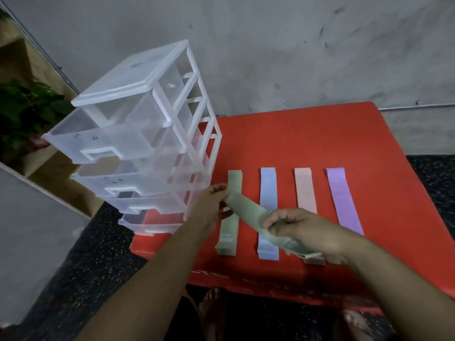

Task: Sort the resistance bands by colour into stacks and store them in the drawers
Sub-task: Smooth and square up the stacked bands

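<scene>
Four colour stacks of bands lie side by side on the red table (307,134): green (227,238), blue (268,188), pink (305,190) and purple (343,200). A bunch of green bands (248,214) is lifted at a slant above the green and blue stacks. My left hand (211,205) pinches its upper left end, and my right hand (307,232) grips its lower right end. The clear plastic drawer tower (147,134) stands at the table's left edge, its second drawer (98,143) pulled far out and the lower ones partly out.
A grey wall runs behind the table. A dark speckled floor lies to the left and right. A potted plant (27,109) sits at the far left beside brown boards. Bare feet (214,306) show under the table's front edge.
</scene>
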